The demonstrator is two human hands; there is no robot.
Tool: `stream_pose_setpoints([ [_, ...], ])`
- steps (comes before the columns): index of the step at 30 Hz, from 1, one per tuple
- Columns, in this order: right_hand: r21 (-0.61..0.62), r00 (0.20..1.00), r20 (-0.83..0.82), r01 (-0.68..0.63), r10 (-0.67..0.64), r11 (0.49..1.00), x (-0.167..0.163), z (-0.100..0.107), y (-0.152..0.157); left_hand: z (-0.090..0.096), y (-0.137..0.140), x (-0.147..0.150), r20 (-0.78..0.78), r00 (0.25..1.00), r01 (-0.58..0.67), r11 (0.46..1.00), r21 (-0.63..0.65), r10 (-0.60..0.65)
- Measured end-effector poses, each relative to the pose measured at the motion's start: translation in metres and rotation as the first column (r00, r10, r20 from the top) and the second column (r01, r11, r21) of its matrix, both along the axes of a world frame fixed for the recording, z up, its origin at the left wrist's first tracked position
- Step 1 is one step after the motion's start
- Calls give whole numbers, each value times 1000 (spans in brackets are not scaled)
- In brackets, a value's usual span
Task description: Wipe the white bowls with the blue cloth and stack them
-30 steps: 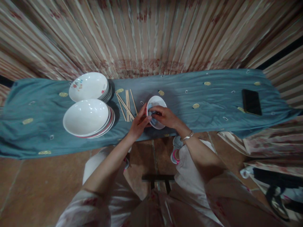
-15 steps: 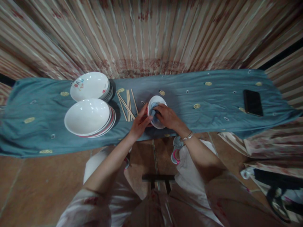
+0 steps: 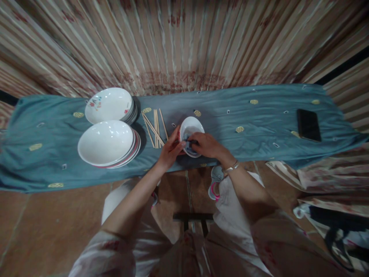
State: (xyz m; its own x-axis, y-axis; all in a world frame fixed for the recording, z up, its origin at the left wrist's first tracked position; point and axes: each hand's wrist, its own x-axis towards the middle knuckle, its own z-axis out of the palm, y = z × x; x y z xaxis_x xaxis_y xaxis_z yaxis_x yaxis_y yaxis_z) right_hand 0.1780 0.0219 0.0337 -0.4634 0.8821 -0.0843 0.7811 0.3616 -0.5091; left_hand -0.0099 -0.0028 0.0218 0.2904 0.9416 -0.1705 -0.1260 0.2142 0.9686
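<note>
A small white bowl (image 3: 191, 124) is tilted toward me near the front edge of the cloth-covered table. My left hand (image 3: 170, 150) grips it by its left side, thumb on the rim and fingers around the outside. Inside the bowl, a blue-grey cloth (image 3: 188, 146) is pressed against the inner wall by my right hand (image 3: 206, 144). The right fingers are bent around that cloth and partly hide it. Just left of the bowl, several wooden chopsticks (image 3: 156, 129) lie on the table, some of them crossing.
On the left stand a stack of large white bowls (image 3: 106, 142) and, behind it, a stack of plates with a floral pattern (image 3: 111, 104). A black phone (image 3: 308, 125) lies at the right. The blue tablecloth (image 3: 253, 115) covers the table, with a striped curtain (image 3: 184, 46) behind.
My right hand and the cloth have moved lower within the bowl, baring more of its upper inner wall. My left hand keeps its hold.
</note>
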Motion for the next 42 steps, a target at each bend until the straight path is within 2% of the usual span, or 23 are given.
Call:
stream_pose_setpoints([
  [6,-148,953,-303,-76,27,986,5,-2,2,-1,2,0,14,1000,11,1000,14,-11],
  [10,-242,841,-540,-173,16,955,8,-4,1,-1,2,1,38,999,-22,1000,-15,23],
  [13,-291,756,-654,-216,-29,932,6,-3,-2,-1,1,2,56,996,-69,996,-50,72],
  [21,-318,666,-730,-131,-155,939,0,5,-10,-1,5,3,108,983,-136,983,-124,149],
  [27,-426,493,-801,-70,-340,902,6,15,-11,-2,10,2,162,966,-164,964,-211,200],
  [30,-459,437,-803,-20,-405,888,8,14,-9,0,10,2,168,958,-185,948,-258,233],
  [33,-434,435,-803,42,-407,900,11,11,-6,3,10,2,178,950,-197,935,-294,256],
  [36,-383,488,-796,51,-358,922,12,11,-6,5,11,2,197,941,-200,924,-325,274],
  [39,-317,588,-762,26,-271,948,9,12,-10,6,11,2,226,932,-200,920,-336,285],
  [42,-166,715,-683,46,-148,985,3,13,-16,7,10,2,253,926,-189,924,-331,280],
])
